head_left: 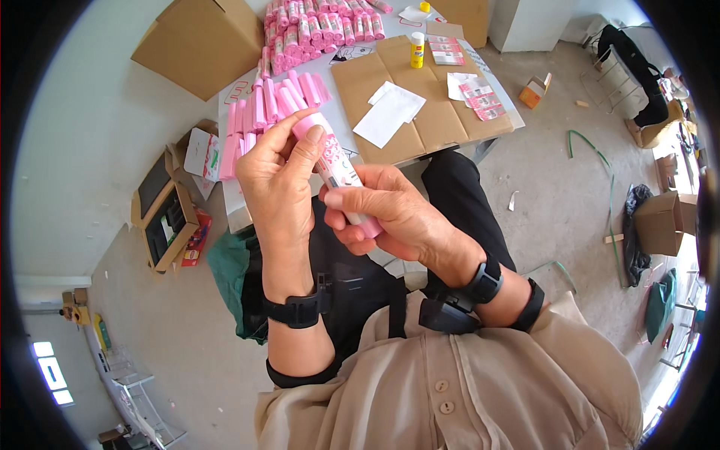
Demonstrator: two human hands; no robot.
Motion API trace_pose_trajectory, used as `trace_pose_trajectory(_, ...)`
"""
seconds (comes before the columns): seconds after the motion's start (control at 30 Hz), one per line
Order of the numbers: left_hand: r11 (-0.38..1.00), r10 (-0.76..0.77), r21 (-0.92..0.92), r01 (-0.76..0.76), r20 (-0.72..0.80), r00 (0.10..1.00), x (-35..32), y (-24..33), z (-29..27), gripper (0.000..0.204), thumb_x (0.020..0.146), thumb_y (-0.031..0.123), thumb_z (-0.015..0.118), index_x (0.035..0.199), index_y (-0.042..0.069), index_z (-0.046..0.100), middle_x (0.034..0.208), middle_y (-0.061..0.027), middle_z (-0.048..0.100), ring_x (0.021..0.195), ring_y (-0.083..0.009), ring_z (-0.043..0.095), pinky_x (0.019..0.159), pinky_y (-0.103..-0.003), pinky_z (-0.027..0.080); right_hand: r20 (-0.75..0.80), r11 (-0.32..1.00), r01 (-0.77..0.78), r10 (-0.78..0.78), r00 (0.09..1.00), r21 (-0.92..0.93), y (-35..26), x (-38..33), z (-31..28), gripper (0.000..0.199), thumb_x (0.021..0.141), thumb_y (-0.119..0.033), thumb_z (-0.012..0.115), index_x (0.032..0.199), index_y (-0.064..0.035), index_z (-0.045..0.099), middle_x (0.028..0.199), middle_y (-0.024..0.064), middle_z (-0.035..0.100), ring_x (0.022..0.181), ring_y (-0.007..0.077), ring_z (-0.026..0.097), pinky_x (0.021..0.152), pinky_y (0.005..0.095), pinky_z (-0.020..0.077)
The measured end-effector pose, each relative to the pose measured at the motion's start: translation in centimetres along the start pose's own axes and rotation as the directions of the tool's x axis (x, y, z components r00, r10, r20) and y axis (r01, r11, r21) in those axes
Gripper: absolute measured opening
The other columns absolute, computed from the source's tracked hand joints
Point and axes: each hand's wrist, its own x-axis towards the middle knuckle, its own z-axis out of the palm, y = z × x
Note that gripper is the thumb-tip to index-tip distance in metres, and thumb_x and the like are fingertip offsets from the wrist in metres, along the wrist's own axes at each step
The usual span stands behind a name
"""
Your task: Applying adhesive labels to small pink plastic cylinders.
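Head view, pink tube clasped between left grip, right grip

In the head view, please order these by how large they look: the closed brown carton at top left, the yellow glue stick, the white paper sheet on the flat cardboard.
1. Closed brown carton, clearly largest.
2. White paper sheet.
3. Yellow glue stick, smallest.
All three lie at a similar distance, so the order seems reliable.

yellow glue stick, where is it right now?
Head view, upper centre: the yellow glue stick stands upright on the table at the top edge of the flattened cardboard sheet, right of the pink tube pile.
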Motion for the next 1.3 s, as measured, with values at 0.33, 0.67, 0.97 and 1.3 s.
trace_pose_trajectory(0.33,0.999,-0.043,0.023,0.045,-0.071,0.997,0.7,-1.9,-0.2,0.022,0.087,0.007,0.065,0.106,-0.004,0.066,0.082,-0.0051,0.065,0.071,-0.0084,0.057,0.063,-0.023,0.047,-0.022,0.995,0.077,-0.078,0.997,-0.061,0.5,0.4,-1.2,0.027,0.088,-0.006,0.063,0.110,0.0002,0.050,0.089,0.0078,0.059,0.062,0.0076,0.047,0.050,0.0222,0.0348)
trace_pose_trajectory(0.67,0.996,-0.019,0.094,0.006,0.139,0.990,1.4,-4.0,0.6,0.043,0.082,0.009,0.072,0.119,-0.005,0.054,0.080,-0.0068,0.063,0.073,-0.0099,0.059,0.061,-0.023,0.050,-0.056,0.993,0.085,-0.090,0.994,-0.081,0.0,1.5,-4.2,0.026,0.088,-0.004,0.063,0.111,0.0007,0.053,0.080,0.0012,0.052,0.058,0.0048,0.040,0.048,0.0202,0.0277)
trace_pose_trajectory(0.97,0.979,-0.200,0.049,0.198,0.046,0.979,3.5,-6.3,1.4,0.024,0.085,0.009,0.069,0.106,-0.001,0.064,0.071,-0.0041,0.062,0.054,-0.0059,0.055,0.041,-0.019,0.039,-0.085,0.965,0.044,-0.022,0.996,0.258,-0.8,2.6,-6.4,0.031,0.092,-0.028,0.061,0.105,-0.0007,0.056,0.077,0.0040,0.055,0.055,0.0071,0.040,0.045,0.0212,0.0270)
trace_pose_trajectory(1.3,0.959,-0.250,0.124,0.255,-0.059,0.967,5.1,-8.9,2.1,0.016,0.085,0.009,0.068,0.098,-0.001,0.065,0.065,0.0001,0.059,0.047,-0.0025,0.045,0.040,-0.018,0.032,-0.188,0.983,0.112,-0.083,0.979,0.148,-0.9,3.8,-8.1,0.041,0.097,-0.038,0.051,0.112,-0.0002,0.054,0.081,0.0071,0.057,0.061,0.0094,0.045,0.053,0.0228,0.0364)
